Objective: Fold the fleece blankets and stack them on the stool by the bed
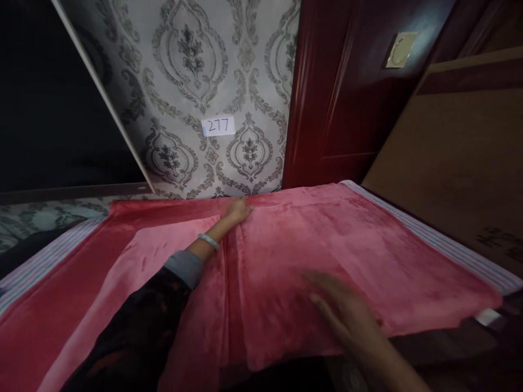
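Right hand (347,307) perhaps touching cloth (286,245); "277" (218,126).

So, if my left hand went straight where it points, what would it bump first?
Your left hand would probably meet the patterned wall, just beyond the pink cloth, but the gap is hard to judge.

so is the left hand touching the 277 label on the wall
Apart. The head view shows a clear strip of patterned wallpaper between the left hand, down at the cloth's far edge, and the 277 label above.
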### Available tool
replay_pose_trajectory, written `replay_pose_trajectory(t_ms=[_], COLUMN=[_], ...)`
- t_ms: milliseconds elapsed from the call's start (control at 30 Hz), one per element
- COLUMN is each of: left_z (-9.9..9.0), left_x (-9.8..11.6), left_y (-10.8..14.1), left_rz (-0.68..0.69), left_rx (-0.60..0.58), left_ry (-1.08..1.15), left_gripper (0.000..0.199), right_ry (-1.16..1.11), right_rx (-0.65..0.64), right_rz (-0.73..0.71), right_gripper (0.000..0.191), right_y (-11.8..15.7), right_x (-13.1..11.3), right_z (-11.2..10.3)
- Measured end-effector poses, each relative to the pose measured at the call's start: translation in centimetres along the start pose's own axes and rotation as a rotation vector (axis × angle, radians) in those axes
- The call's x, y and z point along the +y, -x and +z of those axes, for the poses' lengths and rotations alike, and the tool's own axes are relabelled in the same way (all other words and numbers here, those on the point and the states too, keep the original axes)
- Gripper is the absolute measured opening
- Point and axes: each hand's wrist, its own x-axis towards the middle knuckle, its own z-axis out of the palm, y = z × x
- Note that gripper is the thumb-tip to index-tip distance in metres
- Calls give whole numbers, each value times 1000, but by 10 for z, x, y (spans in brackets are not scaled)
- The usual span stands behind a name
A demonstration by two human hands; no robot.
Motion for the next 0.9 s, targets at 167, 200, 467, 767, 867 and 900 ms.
replay_pose_trajectory(t_ms=[167,200,467,767,867,900], left_z=[5,6,39,50,51,52], left_x=[39,41,11,4,6,6], left_y=[22,25,39,48,49,50], left_rz=[149,141,180,44,46,48], left_rx=[-105,-131,-139,-150,-147,-147], left_ry=[-99,-137,-341,-349,-367,-371], left_gripper=[69,72,76,84,84,84], right_ry=[207,264,442,518,511,505], right_rx=[-106,-151,-363,-363,-365,-365], right_rz=[108,131,328,300,305,305], right_gripper=[57,58,64,67,68,69], right_y=[-116,-138,-204,-192,-192,-191], right_x=[39,49,106,136,139,140], right_z=[-2,4,71,99,99,100])
